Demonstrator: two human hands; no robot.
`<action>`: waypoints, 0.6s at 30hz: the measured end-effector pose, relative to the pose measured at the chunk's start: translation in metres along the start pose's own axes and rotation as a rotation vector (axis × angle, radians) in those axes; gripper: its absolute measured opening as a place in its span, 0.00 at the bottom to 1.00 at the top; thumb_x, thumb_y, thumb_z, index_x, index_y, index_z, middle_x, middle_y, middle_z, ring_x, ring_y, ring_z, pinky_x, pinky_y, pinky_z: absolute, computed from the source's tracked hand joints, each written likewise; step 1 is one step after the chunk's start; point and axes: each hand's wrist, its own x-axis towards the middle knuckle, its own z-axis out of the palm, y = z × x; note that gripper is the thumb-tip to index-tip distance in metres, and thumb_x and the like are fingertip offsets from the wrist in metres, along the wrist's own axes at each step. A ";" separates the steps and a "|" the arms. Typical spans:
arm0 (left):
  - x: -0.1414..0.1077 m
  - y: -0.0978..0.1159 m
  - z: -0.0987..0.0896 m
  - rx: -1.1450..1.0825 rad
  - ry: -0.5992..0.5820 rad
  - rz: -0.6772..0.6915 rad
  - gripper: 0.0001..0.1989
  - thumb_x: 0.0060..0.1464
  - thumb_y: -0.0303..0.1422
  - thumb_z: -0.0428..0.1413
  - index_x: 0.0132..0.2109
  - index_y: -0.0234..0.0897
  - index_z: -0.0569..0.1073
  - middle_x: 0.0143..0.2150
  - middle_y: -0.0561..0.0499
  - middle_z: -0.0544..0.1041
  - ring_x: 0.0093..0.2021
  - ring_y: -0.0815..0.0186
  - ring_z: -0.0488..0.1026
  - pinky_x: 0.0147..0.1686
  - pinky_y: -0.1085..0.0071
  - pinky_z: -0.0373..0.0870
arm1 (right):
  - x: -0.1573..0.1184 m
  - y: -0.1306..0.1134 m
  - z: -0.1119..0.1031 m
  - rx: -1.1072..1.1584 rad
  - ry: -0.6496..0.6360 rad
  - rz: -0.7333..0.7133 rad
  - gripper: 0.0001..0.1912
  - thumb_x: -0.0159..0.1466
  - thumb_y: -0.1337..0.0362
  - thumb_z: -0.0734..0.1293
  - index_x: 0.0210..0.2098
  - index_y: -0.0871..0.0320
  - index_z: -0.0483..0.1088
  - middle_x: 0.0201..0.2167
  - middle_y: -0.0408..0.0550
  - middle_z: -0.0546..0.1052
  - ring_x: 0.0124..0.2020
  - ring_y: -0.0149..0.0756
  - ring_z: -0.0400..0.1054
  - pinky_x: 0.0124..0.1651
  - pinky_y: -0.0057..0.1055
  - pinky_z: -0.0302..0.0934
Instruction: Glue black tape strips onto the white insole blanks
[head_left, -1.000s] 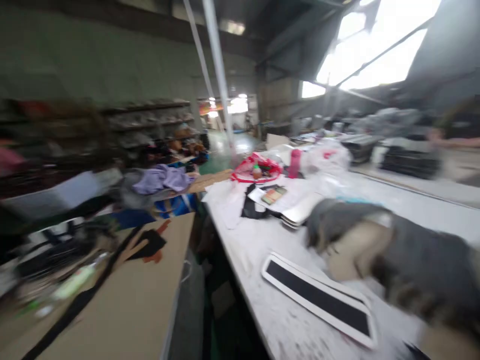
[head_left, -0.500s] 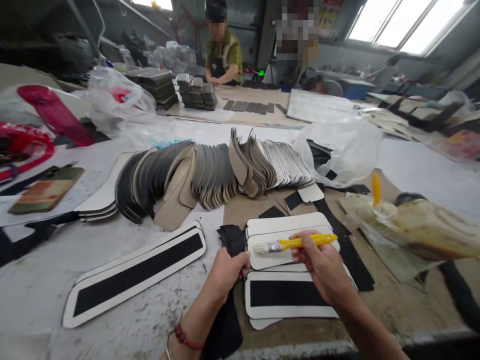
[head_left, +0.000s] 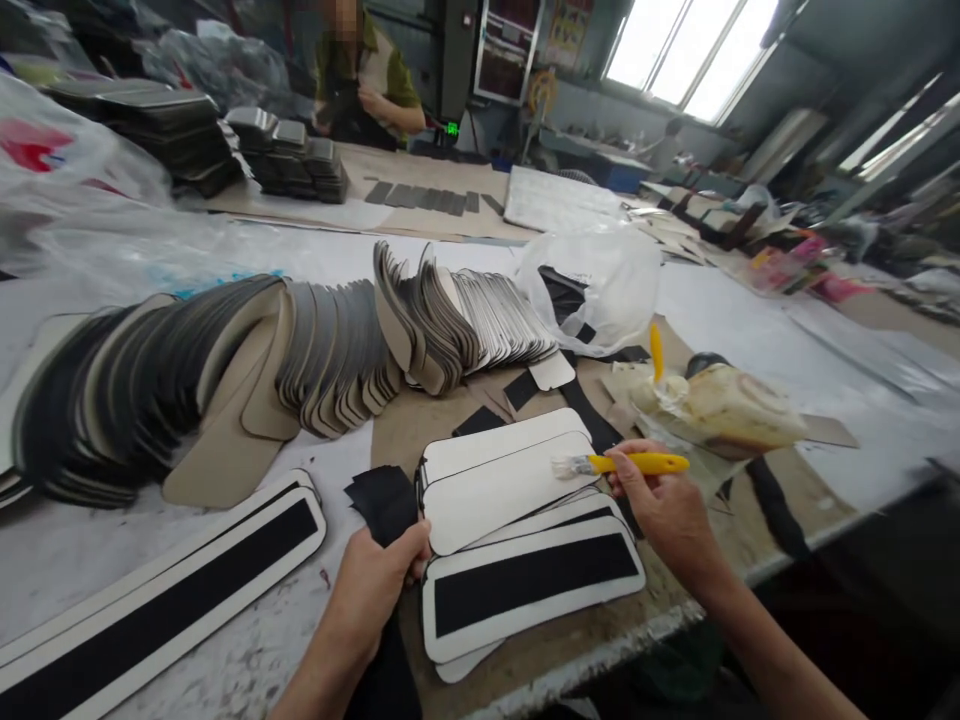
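At the centre right of the frame, the right hand [head_left: 664, 515] grips a yellow-handled brush [head_left: 641, 463], its bristles at the right part of a plain white panel [head_left: 491, 495]; whether they touch is hard to tell. The panel lies in the middle of the frame, overlapping others on the tabletop [head_left: 247, 640]. The left hand [head_left: 375, 585], lower centre, is clasped on a bundle of black strips [head_left: 382, 500], thumb against the panel's lower left edge. Just below, a black-banded panel [head_left: 536, 585] lies on more pieces. A longer banded panel [head_left: 172, 600] slants across the lower left. Behind stretches a leaning row of curved panels [head_left: 337, 350]. At right sits a stained container [head_left: 739, 405], beside a yellow handle [head_left: 657, 352]. A co-worker [head_left: 386, 85] stands upper left of centre.
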 end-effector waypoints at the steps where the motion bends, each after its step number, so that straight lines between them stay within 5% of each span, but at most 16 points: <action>1: 0.000 0.000 0.000 0.010 0.000 0.001 0.18 0.42 0.45 0.57 0.18 0.35 0.67 0.15 0.52 0.65 0.19 0.69 0.61 0.22 0.74 0.57 | 0.001 0.002 -0.002 -0.022 0.018 -0.023 0.18 0.64 0.47 0.61 0.35 0.55 0.67 0.26 0.46 0.73 0.26 0.41 0.70 0.31 0.36 0.64; 10: 0.000 0.003 -0.001 0.033 0.013 0.045 0.21 0.42 0.49 0.58 0.18 0.36 0.67 0.16 0.53 0.65 0.19 0.68 0.60 0.21 0.74 0.58 | 0.005 0.001 -0.016 -0.154 0.119 -0.308 0.10 0.68 0.57 0.58 0.36 0.56 0.66 0.32 0.49 0.72 0.36 0.42 0.70 0.43 0.40 0.64; 14: 0.003 0.003 -0.002 0.021 0.019 0.016 0.21 0.43 0.48 0.59 0.19 0.35 0.68 0.17 0.52 0.66 0.20 0.69 0.61 0.21 0.75 0.58 | -0.003 -0.003 0.000 -0.138 0.119 -0.512 0.06 0.68 0.63 0.60 0.38 0.55 0.67 0.35 0.51 0.73 0.39 0.42 0.70 0.45 0.39 0.66; 18: 0.006 0.002 -0.003 0.041 0.033 0.002 0.22 0.44 0.49 0.58 0.19 0.35 0.67 0.16 0.52 0.66 0.19 0.69 0.60 0.21 0.75 0.58 | -0.022 -0.016 0.023 -0.073 -0.021 -0.614 0.07 0.68 0.68 0.59 0.44 0.55 0.66 0.37 0.52 0.74 0.41 0.41 0.70 0.46 0.38 0.67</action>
